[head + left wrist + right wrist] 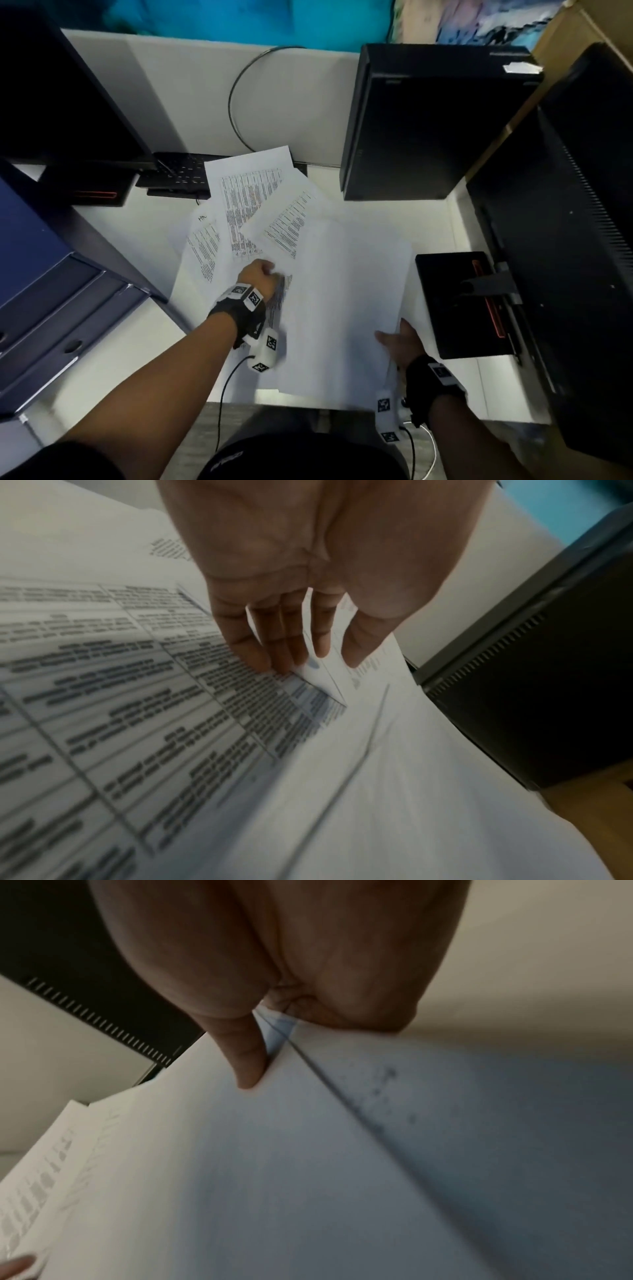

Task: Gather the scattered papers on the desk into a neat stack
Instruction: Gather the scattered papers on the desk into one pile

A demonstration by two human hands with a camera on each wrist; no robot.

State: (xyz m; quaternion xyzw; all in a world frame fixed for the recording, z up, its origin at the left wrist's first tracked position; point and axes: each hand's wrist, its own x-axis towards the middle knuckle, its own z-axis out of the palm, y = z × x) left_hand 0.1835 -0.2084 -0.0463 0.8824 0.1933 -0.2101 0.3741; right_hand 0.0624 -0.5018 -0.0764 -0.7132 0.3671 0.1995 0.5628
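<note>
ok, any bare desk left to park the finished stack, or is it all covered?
Bare desk shows between the fanned papers and the black tower, and behind the papers around the looped cable. A strip lies left of the papers by the blue cabinet. The middle is crowded: overlapping sheets under both hands.

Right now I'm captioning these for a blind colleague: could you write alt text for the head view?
Two hands gather overlapping printed papers on a white desk: the left hand presses on them, the right hand grips the blank sheets' edge. Black computer equipment surrounds the papers.
</note>
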